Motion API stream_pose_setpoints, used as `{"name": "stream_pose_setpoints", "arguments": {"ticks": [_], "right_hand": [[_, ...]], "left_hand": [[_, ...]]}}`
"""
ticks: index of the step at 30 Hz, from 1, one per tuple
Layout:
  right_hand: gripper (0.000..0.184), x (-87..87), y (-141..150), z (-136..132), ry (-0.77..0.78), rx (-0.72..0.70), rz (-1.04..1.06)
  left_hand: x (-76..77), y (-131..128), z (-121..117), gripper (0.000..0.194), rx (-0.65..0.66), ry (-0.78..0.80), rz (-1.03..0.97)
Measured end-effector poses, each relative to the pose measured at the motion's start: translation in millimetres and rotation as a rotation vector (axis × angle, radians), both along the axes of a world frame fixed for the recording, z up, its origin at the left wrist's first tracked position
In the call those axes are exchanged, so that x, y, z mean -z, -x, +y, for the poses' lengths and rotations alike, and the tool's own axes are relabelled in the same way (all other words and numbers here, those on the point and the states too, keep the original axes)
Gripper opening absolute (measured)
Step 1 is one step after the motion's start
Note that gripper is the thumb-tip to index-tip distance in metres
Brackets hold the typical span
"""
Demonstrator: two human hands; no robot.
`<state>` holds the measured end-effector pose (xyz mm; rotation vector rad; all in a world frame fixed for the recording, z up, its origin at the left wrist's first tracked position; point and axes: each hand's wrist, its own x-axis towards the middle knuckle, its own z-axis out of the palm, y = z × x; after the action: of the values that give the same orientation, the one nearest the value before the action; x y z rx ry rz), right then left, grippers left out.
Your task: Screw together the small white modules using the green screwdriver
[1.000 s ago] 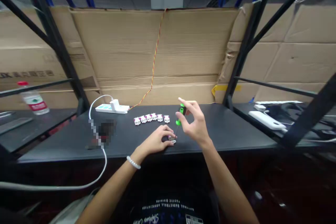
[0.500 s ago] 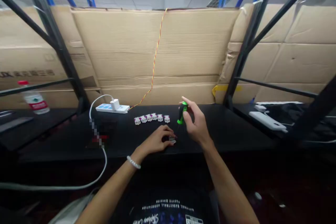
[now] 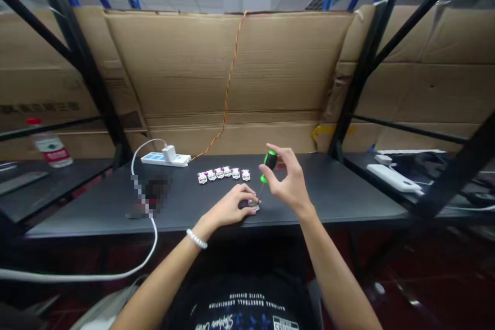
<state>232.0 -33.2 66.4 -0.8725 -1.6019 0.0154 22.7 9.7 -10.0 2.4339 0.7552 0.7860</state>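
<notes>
My left hand (image 3: 234, 205) rests on the black table near its front edge. Its thumb and fingers pinch a small white part with a purple bit (image 3: 253, 205), too small to name, partly covered by the fingers. My right hand (image 3: 286, 178) is closed on the green and black handle of a screwdriver (image 3: 269, 161). The screwdriver is tilted, its thin shaft running down to the small white part; the tip seems to touch it. Behind my hands lies a row of several similar white and purple parts (image 3: 219, 172).
A white power strip (image 3: 166, 160) with a plugged-in charger and a white cable (image 3: 154, 227) lies at the left. A bottle (image 3: 53, 149) stands far left. Cardboard (image 3: 286, 72) backs the table (image 3: 336, 201), between black metal posts. A white device (image 3: 393, 178) lies at the right.
The screwdriver has tipped slightly, its handle leaning more to the right, and my right fingers have shifted around it. My left hand stays in place. The picture's exposure has changed; the table looks lighter.
</notes>
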Motion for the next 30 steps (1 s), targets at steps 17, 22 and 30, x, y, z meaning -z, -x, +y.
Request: {"name": "stream_pose_setpoints", "arguments": {"ticks": [17, 22, 30], "right_hand": [[0.049, -1.3, -9, -1, -0.013, -0.021, 0.108], [0.049, -3.1, -15, -1, -0.025, 0.008, 0.114], [0.05, -4.2, -18, 0, -0.042, 0.006, 0.12]], "left_hand": [[-8.5, -2, -1, 0.011, -0.021, 0.009, -0.011], [-11.7, 1, 0, 0.013, -0.035, -0.002, 0.015], [-10.4, 6, 4, 0.015, -0.089, -0.19, 0.135]]}}
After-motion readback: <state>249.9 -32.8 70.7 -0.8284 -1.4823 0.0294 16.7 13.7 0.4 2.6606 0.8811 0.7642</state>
